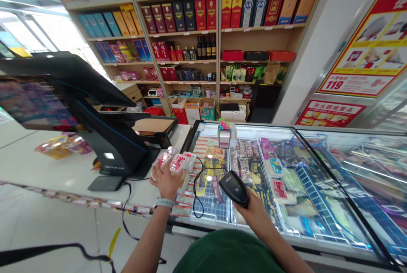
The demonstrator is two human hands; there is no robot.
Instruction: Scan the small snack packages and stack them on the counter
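Note:
My right hand [252, 209] is wrapped round a black handheld barcode scanner [234, 188], held above the glass top of a freezer. A dark cable [199, 175] loops beside the scanner. My left hand [167, 179], fingers spread, rests on several red-and-white packages [178, 162] at the seam between the white counter and the freezer. The hand partly hides these packages. Orange-and-white price labels [182, 210] run along the freezer's left side.
A black point-of-sale terminal [108, 137] stands on the counter [73, 179] at left, near yellow snack packs [55, 146]. The glass-topped freezer [219, 213] holds wire baskets of packaged food. Beyond are shelves [184, 34] of boxed bottles. A small cup with colourful items [224, 135] sits on the freezer.

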